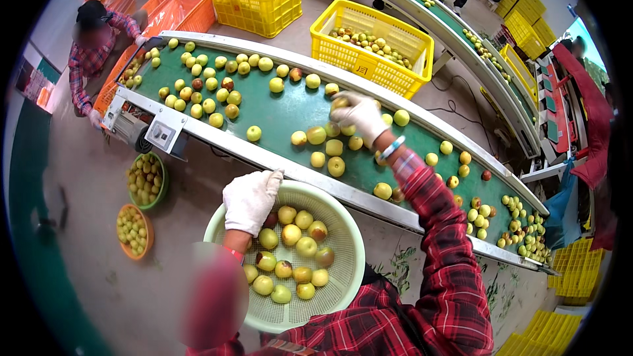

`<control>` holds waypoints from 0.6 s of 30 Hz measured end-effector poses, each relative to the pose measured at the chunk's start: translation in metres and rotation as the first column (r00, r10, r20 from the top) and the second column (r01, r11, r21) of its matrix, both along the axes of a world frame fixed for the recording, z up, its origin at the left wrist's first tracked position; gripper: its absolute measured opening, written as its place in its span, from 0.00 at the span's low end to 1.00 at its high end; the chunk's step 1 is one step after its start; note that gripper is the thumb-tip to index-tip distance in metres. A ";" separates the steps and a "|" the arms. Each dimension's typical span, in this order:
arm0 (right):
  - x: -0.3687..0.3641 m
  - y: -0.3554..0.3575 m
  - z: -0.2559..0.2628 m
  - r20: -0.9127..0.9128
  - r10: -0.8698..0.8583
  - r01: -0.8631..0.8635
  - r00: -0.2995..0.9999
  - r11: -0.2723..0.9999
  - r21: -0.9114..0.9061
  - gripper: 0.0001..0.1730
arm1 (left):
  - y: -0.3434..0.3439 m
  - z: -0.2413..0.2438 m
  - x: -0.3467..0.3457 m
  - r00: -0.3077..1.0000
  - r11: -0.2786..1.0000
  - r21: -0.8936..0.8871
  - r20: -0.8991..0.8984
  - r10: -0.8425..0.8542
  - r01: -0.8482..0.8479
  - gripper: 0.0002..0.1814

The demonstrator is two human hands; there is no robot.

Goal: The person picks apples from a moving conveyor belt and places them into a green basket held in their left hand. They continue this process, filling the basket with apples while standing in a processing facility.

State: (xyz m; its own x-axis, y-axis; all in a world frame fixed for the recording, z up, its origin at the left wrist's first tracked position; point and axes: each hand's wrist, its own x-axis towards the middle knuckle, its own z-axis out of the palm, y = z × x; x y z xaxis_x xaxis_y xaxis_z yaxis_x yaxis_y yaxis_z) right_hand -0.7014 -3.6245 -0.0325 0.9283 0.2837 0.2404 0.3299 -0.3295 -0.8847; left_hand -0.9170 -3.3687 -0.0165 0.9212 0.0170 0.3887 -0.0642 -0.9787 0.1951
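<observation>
My left hand (251, 201), in a white glove, lies at the rim of a pale green plastic colander (348, 217), its fingertips by the near rail of the conveyor. Several jujube fruits (292, 234), green-yellow with some brown patches, sit in the colander. Over the green conveyor belt (277, 109) reaches my right hand (357, 112), also gloved, slightly blurred, with its fingers around a brownish jujube (339, 104). More jujubes (336, 166) lie on the belt just below and left of that hand, and others are spread along both ends.
Beyond the far rail stand yellow crates (371, 66) holding fruit. A co-worker (94, 49) crouches at the belt's left end beside orange crates (193, 12). Green (165, 183) and orange (148, 237) baskets of fruit stand on the floor, lower left. A motor (129, 126) sits under the near rail.
</observation>
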 end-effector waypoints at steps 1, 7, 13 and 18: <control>0.029 -0.018 -0.003 -0.133 -0.074 0.082 0.988 0.995 0.056 0.22 | -0.004 -0.001 -0.001 1.000 1.000 0.001 -0.004 0.002 -0.002 0.22; 0.164 -0.095 0.079 0.165 -0.451 0.441 0.877 0.892 0.097 0.20 | -0.025 -0.009 -0.001 1.000 1.000 0.023 -0.020 0.014 -0.014 0.20; 0.110 -0.021 0.043 0.523 -0.114 0.255 0.845 0.945 -0.205 0.17 | -0.023 -0.020 -0.016 0.998 0.998 0.036 0.007 0.060 -0.061 0.21; 0.019 0.034 -0.013 0.414 0.139 -0.044 0.900 0.972 -0.230 0.18 | -0.043 -0.028 -0.012 1.000 1.000 0.014 -0.008 0.025 -0.025 0.18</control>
